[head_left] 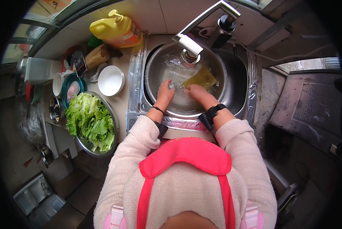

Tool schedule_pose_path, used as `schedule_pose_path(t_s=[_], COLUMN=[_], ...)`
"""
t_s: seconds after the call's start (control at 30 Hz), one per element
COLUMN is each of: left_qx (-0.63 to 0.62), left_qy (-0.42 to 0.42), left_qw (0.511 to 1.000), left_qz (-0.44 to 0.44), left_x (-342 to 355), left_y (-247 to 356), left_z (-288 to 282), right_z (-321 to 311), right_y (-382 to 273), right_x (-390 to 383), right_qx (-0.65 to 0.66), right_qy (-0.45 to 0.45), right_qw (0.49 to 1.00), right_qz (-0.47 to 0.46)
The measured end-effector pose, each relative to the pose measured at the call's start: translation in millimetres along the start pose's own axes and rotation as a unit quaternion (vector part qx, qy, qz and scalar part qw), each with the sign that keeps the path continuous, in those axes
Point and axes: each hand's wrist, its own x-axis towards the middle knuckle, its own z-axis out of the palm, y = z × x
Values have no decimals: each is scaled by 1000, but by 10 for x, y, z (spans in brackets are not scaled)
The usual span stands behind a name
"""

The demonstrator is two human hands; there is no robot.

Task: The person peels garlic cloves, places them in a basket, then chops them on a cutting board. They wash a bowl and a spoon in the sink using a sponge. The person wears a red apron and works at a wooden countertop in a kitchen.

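Observation:
A round metal basin (pixel 149 78) of water sits in the sink (pixel 236 82). Inside it floats or lies a thin yellow-green sheet (pixel 202 78), angular in outline; its material is unclear. Over the basin's left part is my left hand (pixel 165 94), fingers somewhat apart at the water and holding nothing I can see. My right hand (pixel 198 94) reaches in at the near edge of the sheet. Its fingers curl inward toward my left hand, and whatever they hold is hidden by the hand and the rippling water.
A metal faucet (pixel 192 45) hangs over the basin. On the left counter are a bowl of leafy lettuce (pixel 91 118), a white bowl (pixel 111 80), a teal bowl (pixel 66 91) and a yellow pump jug (pixel 119 32). A dark patterned panel (pixel 310 103) stands to the right.

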Motion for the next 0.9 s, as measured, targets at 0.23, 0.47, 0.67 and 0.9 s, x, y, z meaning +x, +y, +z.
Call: schedule_pose_path(t_s=[0.23, 0.47, 0.67, 0.9], left_qx=[-188, -430, -312, -304], left_qy=[154, -10, -35, -145], left_qw=[970, 897, 949, 930], left_qz=[-13, -104, 34, 147], left_x=[-49, -164, -187, -279], left_y=[345, 537, 597, 781], left_z=[-314, -222, -240, -210], right_z=[19, 41, -276, -632], right_y=[-37, -333, -480, -525], right_x=[-218, -275, -342, -458], right_qx=[284, 478, 103, 156], right_qy=[20, 22, 299, 363], right_qw=[959, 876, 935, 878], right_qz=[8, -61, -158, -269])
